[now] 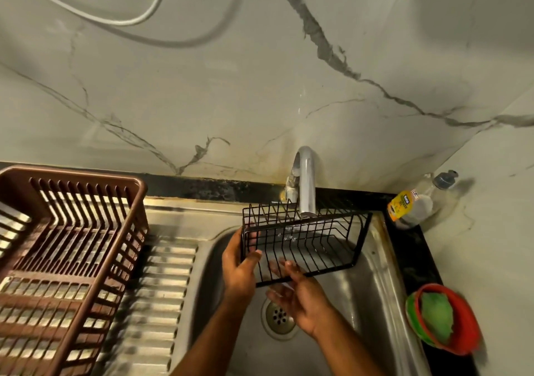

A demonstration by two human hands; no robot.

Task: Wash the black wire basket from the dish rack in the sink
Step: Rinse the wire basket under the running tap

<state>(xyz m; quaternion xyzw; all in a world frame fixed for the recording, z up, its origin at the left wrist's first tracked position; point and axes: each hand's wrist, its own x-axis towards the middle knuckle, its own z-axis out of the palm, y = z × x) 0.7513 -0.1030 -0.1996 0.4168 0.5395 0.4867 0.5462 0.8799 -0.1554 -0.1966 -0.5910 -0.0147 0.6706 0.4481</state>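
The left hand (241, 263) forms the grip on the black wire basket (303, 240): the thumb is hooked over the front wires at the basket's left end and the remaining fingers wrap behind that end, so the grip is closed around the wire frame. The right hand (300, 297) is spread, with its fingers extended and relaxed; the fingertips touch or lie just beneath the lower front edge of the basket, and contact cannot be confirmed because of motion blur. It holds nothing.

The basket is held above the bowl of the stainless steel sink (372, 274), tilted so that its open side faces the person, directly below the outlet of the curved grey metal tap (305, 185). Droplets are visible inside the basket, which suggests running water. This placement is judged to let water pass through the wires and fall toward the round metal drain strainer (278, 316) below. Holding one end leaves the other hand free to rub the wires.

The brown plastic dish rack (66, 254) stands on the ribbed draining board at the left, well apart from the basket. A yellow-labelled clear bottle (410, 205) stands on the dark bench at the right rear corner. A red bowl holding a green scouring pad (445, 318) sits on the bench beside the sink.
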